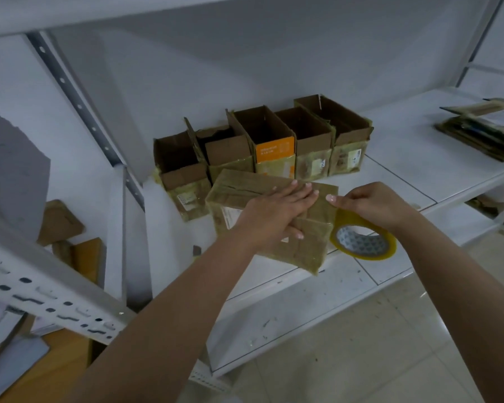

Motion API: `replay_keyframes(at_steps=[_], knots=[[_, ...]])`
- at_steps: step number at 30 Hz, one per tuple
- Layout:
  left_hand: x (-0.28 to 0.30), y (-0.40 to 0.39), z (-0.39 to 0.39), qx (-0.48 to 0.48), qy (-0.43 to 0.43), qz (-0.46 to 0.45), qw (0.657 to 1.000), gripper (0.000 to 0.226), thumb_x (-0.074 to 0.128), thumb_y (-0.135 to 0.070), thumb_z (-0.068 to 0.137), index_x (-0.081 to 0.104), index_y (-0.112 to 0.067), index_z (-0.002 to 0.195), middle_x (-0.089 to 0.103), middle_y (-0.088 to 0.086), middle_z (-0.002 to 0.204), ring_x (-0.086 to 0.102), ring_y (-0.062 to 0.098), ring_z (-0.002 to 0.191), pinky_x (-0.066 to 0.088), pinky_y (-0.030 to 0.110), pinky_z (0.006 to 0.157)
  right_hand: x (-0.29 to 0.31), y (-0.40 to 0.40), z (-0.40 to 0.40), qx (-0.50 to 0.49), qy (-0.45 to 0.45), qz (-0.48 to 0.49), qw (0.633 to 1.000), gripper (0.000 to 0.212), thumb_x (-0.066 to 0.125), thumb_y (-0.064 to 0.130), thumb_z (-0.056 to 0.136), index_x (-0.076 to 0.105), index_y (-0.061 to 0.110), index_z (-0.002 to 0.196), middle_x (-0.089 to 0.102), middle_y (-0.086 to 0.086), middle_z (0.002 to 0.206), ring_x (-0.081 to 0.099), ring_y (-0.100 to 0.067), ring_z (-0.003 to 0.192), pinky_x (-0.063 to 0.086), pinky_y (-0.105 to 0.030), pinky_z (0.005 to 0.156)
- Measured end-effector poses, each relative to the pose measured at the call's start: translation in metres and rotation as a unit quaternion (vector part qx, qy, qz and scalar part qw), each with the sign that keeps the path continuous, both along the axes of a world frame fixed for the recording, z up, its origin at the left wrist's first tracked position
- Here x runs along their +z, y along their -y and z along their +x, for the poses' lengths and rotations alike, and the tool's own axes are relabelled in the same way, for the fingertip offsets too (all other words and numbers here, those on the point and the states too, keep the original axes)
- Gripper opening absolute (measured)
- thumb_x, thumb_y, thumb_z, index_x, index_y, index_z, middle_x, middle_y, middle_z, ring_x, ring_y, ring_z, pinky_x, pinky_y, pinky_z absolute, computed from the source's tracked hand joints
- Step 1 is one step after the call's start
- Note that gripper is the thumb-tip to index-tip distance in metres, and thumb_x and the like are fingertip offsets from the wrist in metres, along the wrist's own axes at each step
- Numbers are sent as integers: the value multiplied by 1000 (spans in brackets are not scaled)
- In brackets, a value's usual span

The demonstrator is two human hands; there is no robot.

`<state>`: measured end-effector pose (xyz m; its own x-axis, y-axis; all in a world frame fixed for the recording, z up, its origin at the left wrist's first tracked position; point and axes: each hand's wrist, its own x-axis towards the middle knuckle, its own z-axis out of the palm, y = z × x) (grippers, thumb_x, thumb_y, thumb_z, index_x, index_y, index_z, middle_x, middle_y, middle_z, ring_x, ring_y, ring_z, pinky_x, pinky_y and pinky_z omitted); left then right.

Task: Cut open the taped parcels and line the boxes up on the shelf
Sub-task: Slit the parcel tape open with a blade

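The left hand (277,212) is pressing flat, fingers straight and together, on a brown tape-wrapped cardboard parcel (269,219) lying near the white shelf's (405,158) front edge, while the right hand (373,203) is pinching a yellowish tape roll (362,238) beside it, before five opened cardboard boxes (262,146).

Roll of clear yellowish packing tape (362,242), patterned core, at the front edge of the white deck. Stack of flattened cardboard (486,129) far right, lying flat, a pale label on top. Perforated grey metal upright (79,103) slants along the white wall; slotted angle rail (50,303) crosses lower left. Loose brown cardboard pieces (60,222) on the floor below left. Pale tiled floor (361,359) at lower right, scuffed and speckled.
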<state>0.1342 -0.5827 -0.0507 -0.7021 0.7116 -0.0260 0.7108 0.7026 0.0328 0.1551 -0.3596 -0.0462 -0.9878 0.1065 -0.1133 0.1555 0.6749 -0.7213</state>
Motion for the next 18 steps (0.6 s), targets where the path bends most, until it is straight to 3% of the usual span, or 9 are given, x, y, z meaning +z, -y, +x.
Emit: replay_keyframes(at_steps=[3, 5, 8, 10, 12, 15, 18], knots=[[6, 9, 5, 18, -11, 46, 999, 102, 69, -50, 81, 6, -23, 157, 6, 0, 164, 1, 17, 151, -2, 41, 120, -3, 1, -1, -19, -11, 1, 1000, 51, 67, 73, 70, 73, 22, 70, 69, 4, 76, 62, -12, 76, 47, -34, 70], [9, 26, 11, 55, -57, 139, 987, 91, 65, -55, 82, 23, -19, 154, 26, 6, 160, 19, 24, 148, 12, 51, 121, -4, 0, -1, -32, -30, -12, 999, 52, 65, 72, 72, 72, 21, 69, 68, 3, 75, 62, -15, 76, 47, -35, 70], [0, 74, 20, 191, -139, 322, 917, 55, 56, -39, 95, 46, -13, 143, 49, 12, 144, 52, 30, 125, 43, 47, 106, -8, 0, 1, -47, -54, -43, 997, 50, 64, 68, 77, 72, 19, 70, 68, -2, 76, 62, -20, 79, 48, -39, 75], [-15, 103, 29, 293, -165, 374, 865, 40, 56, -22, 97, 53, -9, 135, 54, 15, 131, 58, 33, 111, 51, 44, 93, -9, 2, 1, -57, -61, -34, 996, 50, 62, 67, 81, 74, 19, 74, 69, -3, 79, 62, -21, 81, 49, -42, 80], [-35, 120, 36, 391, -139, 345, 842, 38, 58, -20, 95, 53, -8, 130, 52, 14, 127, 54, 33, 114, 50, 43, 88, -7, 5, -1, -65, -63, -24, 996, 51, 60, 66, 82, 74, 18, 75, 69, -5, 80, 62, -21, 80, 49, -43, 81], [-68, 130, 46, 531, 11, 169, 830, 53, 51, -48, 96, 46, -12, 133, 46, 9, 131, 45, 28, 122, 45, 42, 89, -4, 8, -5, -61, -56, -14, 996, 50, 60, 66, 83, 74, 18, 76, 68, -4, 80, 60, -19, 77, 47, -41, 79], [-95, 130, 54, 545, 81, 47, 833, 57, 44, -60, 94, 51, -12, 123, 50, 6, 118, 46, 25, 114, 41, 36, 77, -3, 8, -8, -61, -44, -14, 997, 47, 61, 65, 82, 73, 20, 78, 67, 0, 80, 59, -18, 78, 45, -38, 76]])
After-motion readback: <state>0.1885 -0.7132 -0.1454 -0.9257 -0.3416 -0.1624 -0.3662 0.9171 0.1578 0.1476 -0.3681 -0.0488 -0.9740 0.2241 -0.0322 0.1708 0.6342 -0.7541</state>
